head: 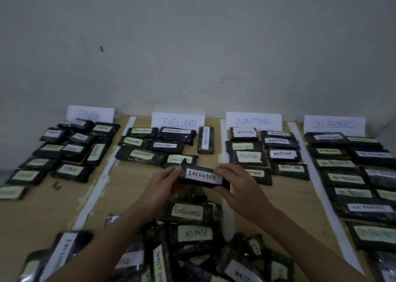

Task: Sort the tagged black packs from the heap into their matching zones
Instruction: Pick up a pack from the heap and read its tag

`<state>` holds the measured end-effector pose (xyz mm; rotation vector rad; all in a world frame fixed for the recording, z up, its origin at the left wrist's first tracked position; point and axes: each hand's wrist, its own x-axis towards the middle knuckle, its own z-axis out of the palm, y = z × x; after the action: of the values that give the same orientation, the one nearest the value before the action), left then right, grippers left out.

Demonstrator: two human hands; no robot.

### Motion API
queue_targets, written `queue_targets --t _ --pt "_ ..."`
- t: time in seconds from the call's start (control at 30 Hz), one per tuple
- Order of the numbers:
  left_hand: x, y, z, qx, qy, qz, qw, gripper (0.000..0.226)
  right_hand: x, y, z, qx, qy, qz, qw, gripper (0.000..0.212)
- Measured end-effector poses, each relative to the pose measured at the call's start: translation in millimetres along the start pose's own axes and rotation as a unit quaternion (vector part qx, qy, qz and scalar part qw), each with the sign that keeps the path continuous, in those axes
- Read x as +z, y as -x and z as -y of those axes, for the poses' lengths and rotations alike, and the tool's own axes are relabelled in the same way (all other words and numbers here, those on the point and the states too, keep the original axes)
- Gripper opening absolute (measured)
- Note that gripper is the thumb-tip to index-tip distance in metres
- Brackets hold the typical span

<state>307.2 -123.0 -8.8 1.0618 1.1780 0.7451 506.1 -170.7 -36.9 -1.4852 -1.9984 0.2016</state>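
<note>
Head view: both hands hold one black pack [202,178] tagged EXCLUDED above the heap [192,249], in front of the EXCLUDED zone sign [177,121]. The left hand [162,187] pinches its left end; the right hand [233,187] grips its right end between thumb and fingers. Sorted packs lie on the tabletop [132,181] in four taped columns under the FINISH [90,113], EXCLUDED, WAITING [254,121] and ON PROGRESS [334,124] signs.

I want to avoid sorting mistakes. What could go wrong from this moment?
1. The held pack hangs near the divider strip; set down carelessly, it might land in the WAITING zone.
2. The forearms cross the heap and might knock packs over.
</note>
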Motion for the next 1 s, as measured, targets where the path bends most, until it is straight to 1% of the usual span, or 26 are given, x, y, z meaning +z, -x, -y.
queue_targets --t 0.13,0.2,0.27,0.37,0.43,0.53,0.6,0.73,0.8,0.87,0.93,1.0 --pt "-50.5 3.6 1.3 0.001 -0.071 -0.071 0.995 0.027 31.6 -36.8 25.6 -0.041 -0.009 0.036 0.998 0.032" --pt "-79.8 4.4 4.2 -0.004 -0.105 -0.112 0.988 0.027 51.0 -54.7 39.3 -0.047 -0.014 0.057 0.997 0.032" --pt "-109.3 6.0 9.0 0.000 -0.145 -0.143 0.979 0.023 71.4 -72.1 53.0 -0.049 -0.010 0.071 0.996 0.032" --pt "-148.1 9.6 16.8 0.016 -0.220 -0.158 0.962 0.013 102.8 -97.9 72.7 -0.022 -0.004 0.104 0.994 0.034" --pt "-167.1 12.6 20.7 0.020 -0.266 -0.158 0.951 0.017 125.3 -114.1 84.3 0.002 0.006 0.136 0.991 0.035" --pt "-184.8 15.1 24.9 0.030 -0.308 -0.143 0.940 0.028 155.6 -133.1 93.6 0.044 0.037 0.172 0.983 0.038" --pt "-191.8 14.3 28.2 0.039 -0.320 -0.117 0.939 0.031 172.6 -140.8 95.4 0.064 0.052 0.175 0.981 0.040" --pt "-197.0 6.2 34.0 0.054 -0.347 -0.076 0.933 0.035 190.6 -145.0 96.2 0.069 0.068 0.194 0.976 0.042" --pt "-196.6 0.8 36.3 0.060 -0.347 -0.053 0.934 0.034 187.9 -142.9 92.6 0.055 0.061 0.203 0.976 0.043" --pt "-193.6 -6.4 37.1 0.070 -0.350 -0.030 0.934 0.033 173.4 -139.6 86.6 0.048 0.024 0.201 0.978 0.042" --pt "-187.1 -15.0 36.0 0.079 -0.355 -0.006 0.931 0.033 150.3 -133.1 78.2 0.056 -0.031 0.213 0.975 0.032" --pt "-176.8 -22.2 33.3 0.087 -0.361 0.020 0.928 0.033 122.8 -123.4 71.2 0.063 -0.044 0.254 0.964 0.026"
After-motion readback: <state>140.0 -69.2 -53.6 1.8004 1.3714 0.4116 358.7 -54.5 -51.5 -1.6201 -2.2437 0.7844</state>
